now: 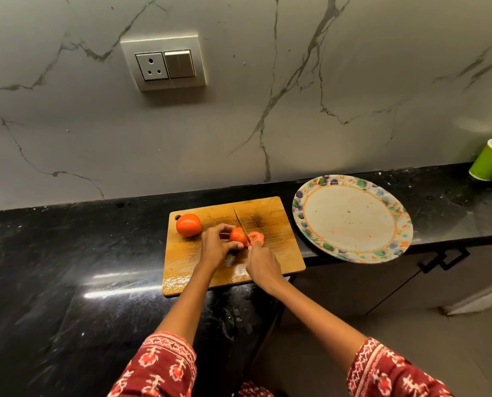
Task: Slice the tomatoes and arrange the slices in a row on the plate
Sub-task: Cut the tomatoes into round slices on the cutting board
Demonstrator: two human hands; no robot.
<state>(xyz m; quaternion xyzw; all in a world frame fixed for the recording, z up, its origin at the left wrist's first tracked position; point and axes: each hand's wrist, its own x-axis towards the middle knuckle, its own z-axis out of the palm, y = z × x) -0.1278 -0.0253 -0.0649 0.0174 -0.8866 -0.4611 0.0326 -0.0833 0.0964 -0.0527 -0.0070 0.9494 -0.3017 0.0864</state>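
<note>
On the wooden cutting board (279, 224) my left hand (216, 245) grips a red tomato (237, 235) from its left side. My right hand (263, 266) holds a knife (241, 224) whose blade stands in the tomato, point aimed away from me. A cut slice (257, 238) lies just right of the blade. A whole tomato (188, 224) sits at the board's far left corner. The round plate (351, 219) with a patterned rim lies right of the board with no slices on it.
The board and plate rest on a black stone counter (81, 253); the plate's near edge overhangs the counter front. A green paper cup (489, 159) stands at the far right by the marble wall. A socket panel (164, 63) is on the wall.
</note>
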